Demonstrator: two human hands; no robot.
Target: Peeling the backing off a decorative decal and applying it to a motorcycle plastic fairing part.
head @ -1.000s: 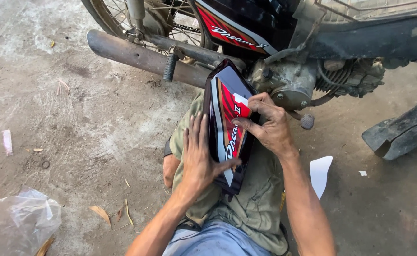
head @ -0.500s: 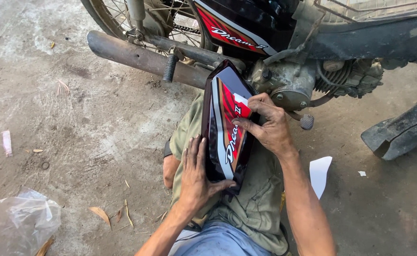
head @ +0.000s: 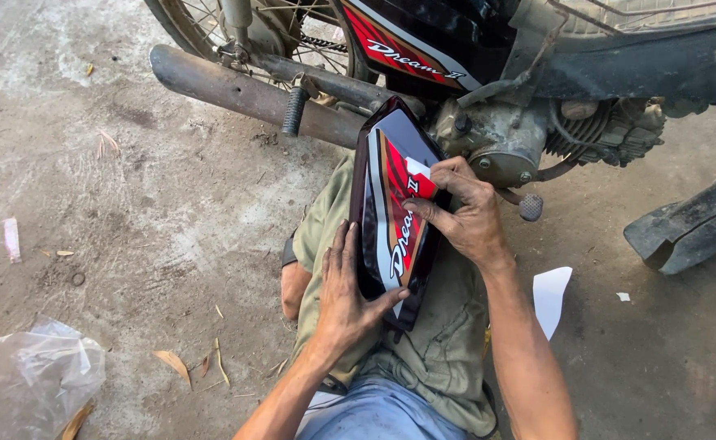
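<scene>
A dark motorcycle side panel with red, white and grey stripes rests tilted on my knee in olive trousers. My left hand lies flat against the panel's lower left edge, thumb hooked under its bottom. My right hand grips the panel's right edge, with fingertips pressing on the white part of the sticker near the top. Just behind the panel stands a motorcycle with its engine exposed.
The exhaust pipe and footpeg run behind my knee. A white paper scrap lies on the concrete at right, a crumpled clear plastic bag at lower left. Dry leaves dot the ground.
My left hand has slid slightly down the panel's left edge. The right hand's fingers shifted a little on the sticker. The panel stays on my knee.
</scene>
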